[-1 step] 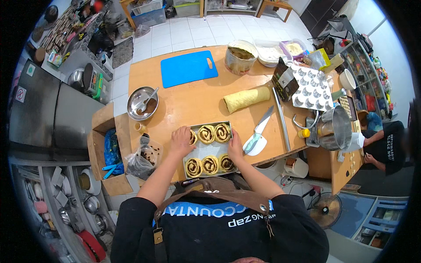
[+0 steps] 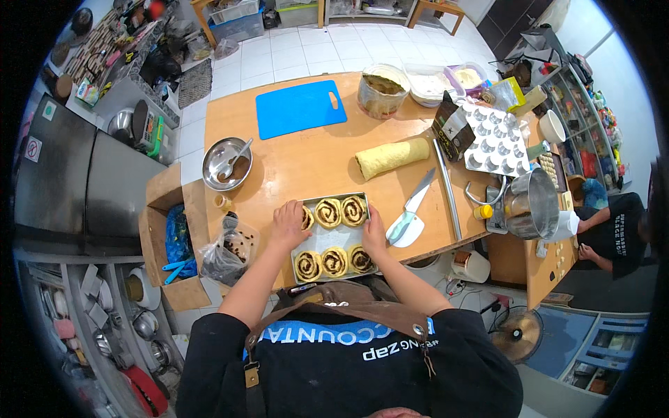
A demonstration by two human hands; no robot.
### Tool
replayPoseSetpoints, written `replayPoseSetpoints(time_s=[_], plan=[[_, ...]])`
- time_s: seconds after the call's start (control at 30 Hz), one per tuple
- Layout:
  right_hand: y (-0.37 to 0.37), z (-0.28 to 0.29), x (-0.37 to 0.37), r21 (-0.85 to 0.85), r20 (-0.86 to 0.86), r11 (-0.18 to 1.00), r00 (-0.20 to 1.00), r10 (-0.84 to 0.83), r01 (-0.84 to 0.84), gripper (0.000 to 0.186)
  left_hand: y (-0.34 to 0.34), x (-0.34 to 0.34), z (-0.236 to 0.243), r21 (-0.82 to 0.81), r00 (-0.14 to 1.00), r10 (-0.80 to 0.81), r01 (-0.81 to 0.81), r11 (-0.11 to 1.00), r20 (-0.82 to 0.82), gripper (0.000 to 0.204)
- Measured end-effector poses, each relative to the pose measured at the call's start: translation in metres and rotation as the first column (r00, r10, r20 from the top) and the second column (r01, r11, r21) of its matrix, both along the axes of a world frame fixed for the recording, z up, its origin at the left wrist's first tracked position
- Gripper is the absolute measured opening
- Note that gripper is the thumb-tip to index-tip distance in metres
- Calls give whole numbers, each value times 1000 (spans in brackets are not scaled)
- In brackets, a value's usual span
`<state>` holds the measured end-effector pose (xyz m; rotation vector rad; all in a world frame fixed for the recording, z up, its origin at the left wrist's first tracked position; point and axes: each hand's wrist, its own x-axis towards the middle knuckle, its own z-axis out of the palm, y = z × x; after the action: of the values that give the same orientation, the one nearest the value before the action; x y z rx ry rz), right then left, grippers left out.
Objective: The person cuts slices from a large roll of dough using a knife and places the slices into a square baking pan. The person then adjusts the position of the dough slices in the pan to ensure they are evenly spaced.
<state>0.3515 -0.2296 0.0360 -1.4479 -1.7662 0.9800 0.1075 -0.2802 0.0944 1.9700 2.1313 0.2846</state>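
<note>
The left grip [image 2: 286,224] is closed over the left side of a rectangular metal baking tin [image 2: 327,240], and the right grip [image 2: 375,233] clasps its right side, so the tin lies directly between the two, square to the torso and near the front edge of the wooden surface [image 2: 306,164]. Inside, dark-swirled dough rolls [image 2: 334,262] sit in two rows running left to right, three far and three near, with a bare strip of metal between them; the left fingers partly hide the far-left roll. Which side of the tin is longer I cannot tell in this bent view.

Just beside the right grip lies a knife [image 2: 419,191], its handle over a white dough scraper [image 2: 411,235] and its blade pointing away and slightly right. Beyond the tin, ahead and to the right, an uncut dough log [image 2: 393,158] stretches crosswise, its far-right end tipped a little away from the body; the right grip is the nearer one to it. Left of the left grip, apart from it, stands a plastic tub of dark bits [image 2: 242,244]
</note>
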Motion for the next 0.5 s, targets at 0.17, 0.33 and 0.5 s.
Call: replayPoseSetpoints(time_s=[0.17,0.33,0.5], plan=[[1,-3,1,13,0,1000,1000,-1,1,48,6,-2,-2,-101,991,-68,80,992,116,74],[0,0,-1,10,19,1000,1000,1,-1,47,14,-4,-3,-123,981,-178,186,975,73,65],[1,-2,3,11,40,1000,999,-5,4,46,19,19,14,-182,986,-152,139,973,-65,53]])
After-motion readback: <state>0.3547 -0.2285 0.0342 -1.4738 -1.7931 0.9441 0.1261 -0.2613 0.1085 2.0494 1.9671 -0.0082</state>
